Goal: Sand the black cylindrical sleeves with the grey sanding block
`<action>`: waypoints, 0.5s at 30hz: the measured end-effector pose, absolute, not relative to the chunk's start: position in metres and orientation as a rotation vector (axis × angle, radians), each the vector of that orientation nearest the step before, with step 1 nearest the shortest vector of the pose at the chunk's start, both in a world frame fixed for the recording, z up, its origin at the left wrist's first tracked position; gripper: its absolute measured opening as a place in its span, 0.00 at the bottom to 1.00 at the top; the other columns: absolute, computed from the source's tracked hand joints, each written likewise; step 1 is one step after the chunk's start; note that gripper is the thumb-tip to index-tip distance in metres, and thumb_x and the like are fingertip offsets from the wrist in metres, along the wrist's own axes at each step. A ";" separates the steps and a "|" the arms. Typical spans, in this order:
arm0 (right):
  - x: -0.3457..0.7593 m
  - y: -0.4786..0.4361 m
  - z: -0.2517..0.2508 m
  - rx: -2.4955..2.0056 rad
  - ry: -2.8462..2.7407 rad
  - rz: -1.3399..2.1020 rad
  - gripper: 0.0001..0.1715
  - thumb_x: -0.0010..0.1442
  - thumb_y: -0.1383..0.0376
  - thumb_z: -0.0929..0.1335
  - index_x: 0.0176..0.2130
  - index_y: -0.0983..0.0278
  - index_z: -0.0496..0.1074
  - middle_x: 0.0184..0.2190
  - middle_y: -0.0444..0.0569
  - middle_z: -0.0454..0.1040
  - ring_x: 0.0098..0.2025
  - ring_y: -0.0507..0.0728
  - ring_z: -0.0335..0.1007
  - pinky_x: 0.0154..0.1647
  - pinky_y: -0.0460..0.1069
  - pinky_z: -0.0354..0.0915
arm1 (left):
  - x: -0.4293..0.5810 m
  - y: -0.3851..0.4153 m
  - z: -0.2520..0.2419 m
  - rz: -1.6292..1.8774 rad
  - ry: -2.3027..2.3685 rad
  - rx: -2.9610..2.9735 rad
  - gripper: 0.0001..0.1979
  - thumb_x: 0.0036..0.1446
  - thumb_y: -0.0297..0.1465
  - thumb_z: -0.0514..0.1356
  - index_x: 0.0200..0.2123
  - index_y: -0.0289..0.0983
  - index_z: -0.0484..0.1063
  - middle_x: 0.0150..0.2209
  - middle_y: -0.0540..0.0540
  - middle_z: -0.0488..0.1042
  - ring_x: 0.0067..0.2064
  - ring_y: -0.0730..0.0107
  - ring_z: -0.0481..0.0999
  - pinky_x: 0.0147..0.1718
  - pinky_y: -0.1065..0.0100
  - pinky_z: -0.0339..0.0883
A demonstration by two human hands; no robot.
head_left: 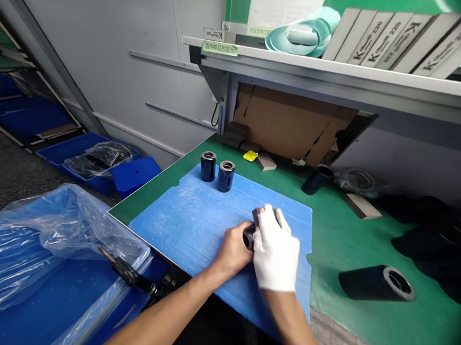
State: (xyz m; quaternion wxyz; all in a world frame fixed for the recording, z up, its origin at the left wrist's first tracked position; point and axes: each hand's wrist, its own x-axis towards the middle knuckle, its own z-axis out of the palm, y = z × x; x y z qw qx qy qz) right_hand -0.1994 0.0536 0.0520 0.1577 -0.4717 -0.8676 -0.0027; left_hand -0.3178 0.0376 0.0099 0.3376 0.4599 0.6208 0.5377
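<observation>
One black metal sleeve is gripped by closed bare left hand and gloved right hand above blue mat; two upright sleeves on mat; two lying sleeves on green bench beyond.

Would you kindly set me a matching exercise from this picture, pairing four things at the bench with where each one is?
Things:
1. Two upright dark sleeves
2. Dark sleeve lying on its side
3. Row of grey boxes marked K
4. White-gloved right hand

Places:
A. On the shelf above the bench
B. On the green bench top, off the mat
C. On a dark piece over the mat, beside the bare left hand
D. On the blue mat, near its far edge

Pairs: 1-D, 2-B, 3-A, 4-C
</observation>
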 end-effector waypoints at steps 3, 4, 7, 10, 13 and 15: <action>-0.197 0.051 0.050 -1.209 -2.481 -0.024 0.26 0.69 0.68 0.57 0.63 0.63 0.61 0.66 0.53 0.58 0.69 0.67 0.48 0.51 0.61 0.69 | -0.317 0.038 0.009 1.412 1.611 1.201 0.17 0.48 0.25 0.64 0.44 0.36 0.77 0.38 0.47 0.81 0.38 0.66 0.79 0.38 0.72 0.71; -0.195 0.049 0.050 -1.148 -2.468 -0.038 0.26 0.69 0.67 0.57 0.64 0.65 0.60 0.66 0.54 0.58 0.69 0.67 0.47 0.52 0.61 0.69 | -0.317 0.039 0.009 1.417 1.608 1.200 0.17 0.47 0.25 0.64 0.44 0.36 0.77 0.39 0.47 0.81 0.39 0.66 0.79 0.39 0.72 0.71; -0.196 0.047 0.050 -1.206 -2.466 -0.039 0.25 0.69 0.68 0.57 0.63 0.63 0.61 0.66 0.52 0.59 0.68 0.67 0.49 0.51 0.60 0.69 | -0.317 0.039 0.008 1.423 1.620 1.206 0.17 0.48 0.24 0.63 0.44 0.36 0.76 0.38 0.47 0.81 0.37 0.67 0.79 0.38 0.72 0.71; -0.200 0.051 0.053 -1.289 -2.512 0.019 0.24 0.69 0.68 0.57 0.62 0.61 0.63 0.66 0.50 0.59 0.68 0.67 0.49 0.49 0.60 0.70 | -0.317 0.039 0.008 1.419 1.636 1.210 0.15 0.51 0.24 0.60 0.43 0.35 0.76 0.37 0.46 0.81 0.35 0.67 0.79 0.37 0.72 0.71; -0.199 0.052 0.054 -1.163 -2.465 -0.001 0.26 0.69 0.67 0.57 0.64 0.64 0.61 0.66 0.54 0.58 0.69 0.67 0.47 0.52 0.60 0.69 | -0.317 0.039 0.008 1.424 1.592 1.216 0.16 0.50 0.24 0.62 0.44 0.36 0.76 0.39 0.47 0.81 0.39 0.66 0.79 0.39 0.72 0.71; -0.201 0.053 0.056 -1.180 -2.457 -0.012 0.25 0.69 0.67 0.57 0.63 0.65 0.62 0.65 0.55 0.60 0.69 0.67 0.47 0.51 0.60 0.69 | -0.316 0.039 0.009 1.432 1.586 1.213 0.15 0.50 0.24 0.62 0.43 0.36 0.76 0.39 0.47 0.81 0.39 0.66 0.79 0.40 0.71 0.71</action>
